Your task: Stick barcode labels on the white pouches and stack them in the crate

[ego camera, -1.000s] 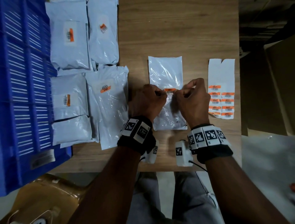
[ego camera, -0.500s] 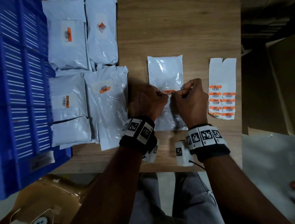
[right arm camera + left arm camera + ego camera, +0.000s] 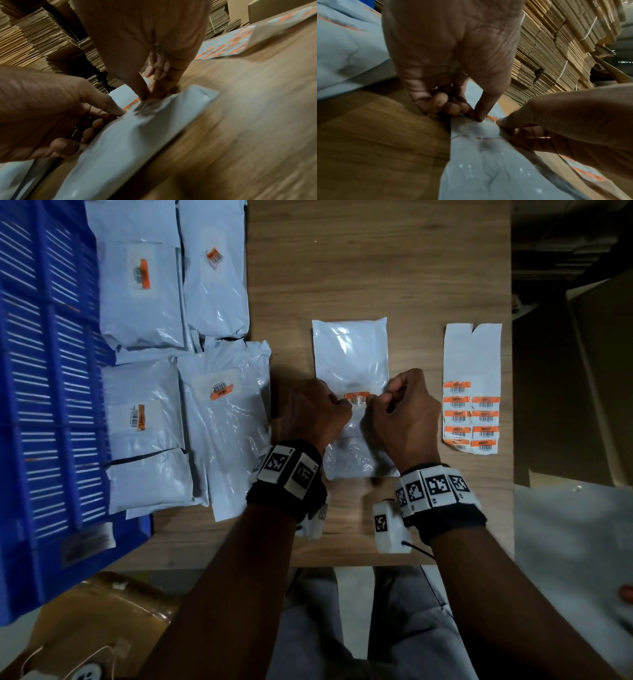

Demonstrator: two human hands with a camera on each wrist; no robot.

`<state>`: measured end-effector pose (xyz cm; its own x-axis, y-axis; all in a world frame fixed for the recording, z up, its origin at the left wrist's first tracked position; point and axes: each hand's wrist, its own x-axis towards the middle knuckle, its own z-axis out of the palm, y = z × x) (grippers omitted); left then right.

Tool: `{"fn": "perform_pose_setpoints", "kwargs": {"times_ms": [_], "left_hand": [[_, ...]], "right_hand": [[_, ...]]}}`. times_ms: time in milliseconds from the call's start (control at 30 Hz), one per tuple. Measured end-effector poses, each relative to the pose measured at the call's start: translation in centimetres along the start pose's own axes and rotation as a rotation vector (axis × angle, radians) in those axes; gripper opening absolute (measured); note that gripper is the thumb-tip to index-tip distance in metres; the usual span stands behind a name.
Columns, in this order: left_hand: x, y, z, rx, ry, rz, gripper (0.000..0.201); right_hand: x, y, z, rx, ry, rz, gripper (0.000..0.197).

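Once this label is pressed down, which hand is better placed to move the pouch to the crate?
Probably left: the left hand is on the crate side of the pouch; the right hand would have to cross over.

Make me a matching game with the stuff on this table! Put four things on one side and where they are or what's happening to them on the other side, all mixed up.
Things:
1. blue crate
2. label sheet
3. barcode label
4. middle pouch

Places or states:
A. flat on the wood, under both hands
B. at the far left of the table
C. pressed at its ends by the left hand and right hand
D. lying right of the hands, orange stickers in rows

Pairs: 1-B, 2-D, 3-C, 4-A
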<state>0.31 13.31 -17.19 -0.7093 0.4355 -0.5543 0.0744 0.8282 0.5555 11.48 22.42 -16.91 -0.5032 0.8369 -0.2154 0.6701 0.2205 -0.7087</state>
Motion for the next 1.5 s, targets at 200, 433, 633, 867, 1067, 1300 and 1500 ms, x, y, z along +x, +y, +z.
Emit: {"fn": "perform_pose_setpoints", "kwargs": {"times_ms": [200, 433, 633, 867, 1067, 1300, 1500], "left_hand": [[-0.11, -0.12, -0.49, -0.001, -0.007, 0.033, 0.023], [0.05, -0.30, 0.19, 0.065, 0.075, 0.081, 0.039], [-0.18, -0.24, -0.12, 0.078, 0.111, 0.092, 0.037], [-0.46, 0.13, -0.49, 0.101, 0.101, 0.115, 0.037], [-0.36, -0.08, -0.16, 0.073, 0.102, 0.084, 0.042], [-0.37, 0.14, -0.35, 0.081, 0.090, 0.059, 0.040], [-0.51, 0.29, -0.51, 0.089, 0.100, 0.069, 0.039]], "right_hand": [[-0.01, -0.20, -0.53, 0.043, -0.031, 0.016, 0.015], [0.30, -0.21, -0.01, 0.029, -0.002, 0.041, 0.025], [0.43, -0.28, -0.20, 0.011, 0.016, 0.047, 0.017], [0.59, -0.47, -0.22, -0.021, -0.002, 0.034, 0.019], [0.37, -0.58, -0.30, -0.006, -0.012, 0.039, 0.022], [0.45, -0.55, -0.56, -0.021, -0.024, 0.024, 0.020], [0.55, -0.41, -0.65, -0.031, -0.040, 0.008, 0.019]]}}
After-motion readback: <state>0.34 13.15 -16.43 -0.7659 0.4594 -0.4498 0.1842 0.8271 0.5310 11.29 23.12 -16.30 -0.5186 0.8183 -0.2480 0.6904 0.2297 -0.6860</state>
